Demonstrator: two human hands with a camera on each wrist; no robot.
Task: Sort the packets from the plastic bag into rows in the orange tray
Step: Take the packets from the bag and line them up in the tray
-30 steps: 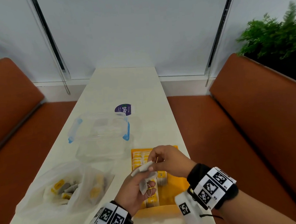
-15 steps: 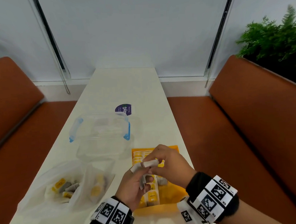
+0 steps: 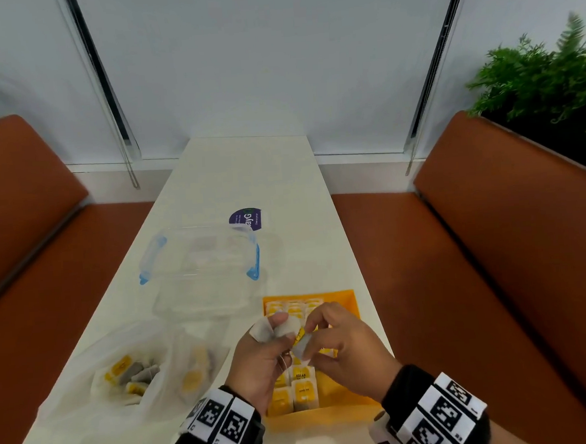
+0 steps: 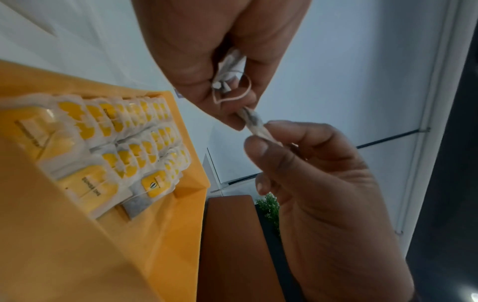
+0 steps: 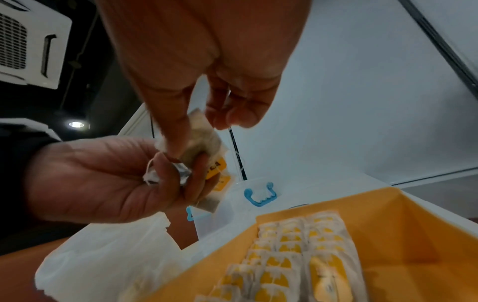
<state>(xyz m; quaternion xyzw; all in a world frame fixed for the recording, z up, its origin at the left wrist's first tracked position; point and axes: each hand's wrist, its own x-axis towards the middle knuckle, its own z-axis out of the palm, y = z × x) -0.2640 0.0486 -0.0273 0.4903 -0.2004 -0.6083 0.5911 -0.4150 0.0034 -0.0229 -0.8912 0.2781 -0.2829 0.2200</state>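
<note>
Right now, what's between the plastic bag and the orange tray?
Head view: bare white table, with the left hand above the tray-side edge, gripping packets. Plastic bag left, orange tray right.

Both bare hands are wearing black wrist cuffs (image 3: 434, 415) carrying white blocks (image 3: 225, 421) printed with black square marker patterns, just behind each hand.

The head camera looks forward and down along the white surface (image 3: 247, 176) from its near end, taking in both hands, the orange tray (image 3: 353, 307) and the plastic bag (image 3: 89, 399). The left wrist camera sits very close under the left hand (image 4: 207, 51), facing up toward the far wall. The right wrist camera sits as close under the right hand (image 5: 201, 51). All three views share the tray and both hands.
</note>
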